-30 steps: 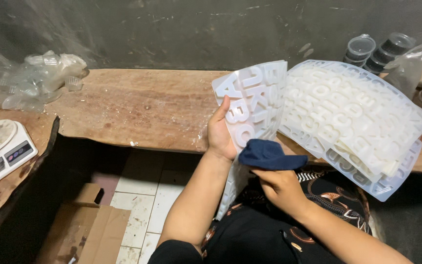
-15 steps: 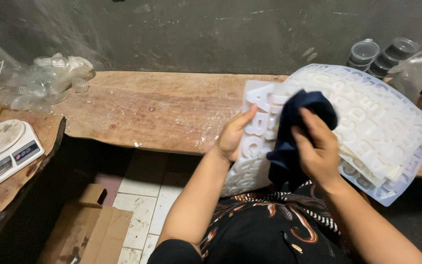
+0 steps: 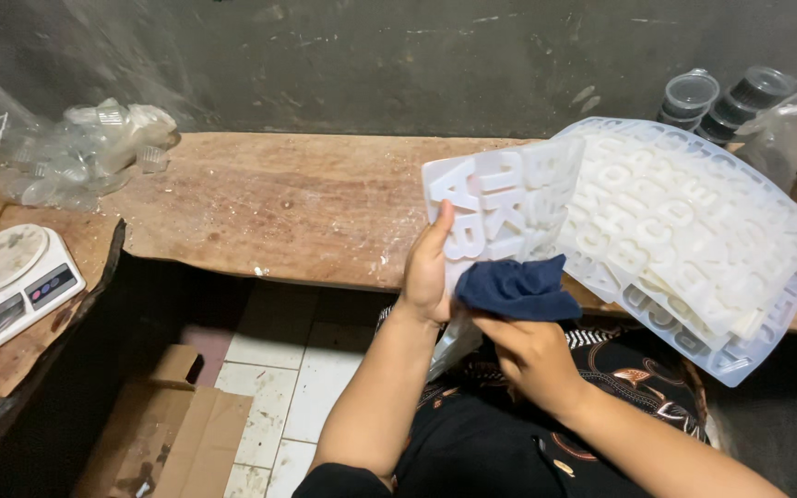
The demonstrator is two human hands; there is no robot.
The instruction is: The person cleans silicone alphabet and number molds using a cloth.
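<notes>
Head view looks down on a seated person at a worn wooden bench [image 3: 279, 207]. Their left hand [image 3: 428, 272] grips the near left edge of a white letter mould [image 3: 500, 203], thumb on the front face and fingers behind, holding the sheet up and tilted toward the camera. Their right hand [image 3: 532, 355] is closed on a dark blue cloth [image 3: 517, 288], bunched and pressed against the lower edge of that mould.

The mould looks like thin, floppy silicone: light, bendable and probably a little slick, so it likely sags if held by one corner. A pinch along the edge, as the left hand has it, seems the sound place to hold, with the cloth hand backing the lower part. It does not look fragile, though the raised letter cavities could fold or crease under a hard squeeze.

Just to the right, a stack of similar moulds [image 3: 694, 231] lies on the bench, overhanging its front edge and touching or nearly touching the held sheet; I cannot tell which. That stack crowds the right side. Behind it stand small lidded plastic cups [image 3: 689, 97] and a clear bag [image 3: 781, 129]. Far left on the bench lies a heap of clear plastic pieces [image 3: 94, 148]. A white kitchen scale [image 3: 11, 277] sits on a lower surface at the left, well apart, and flattened cardboard [image 3: 172, 433] lies on the tiled floor below.
</notes>
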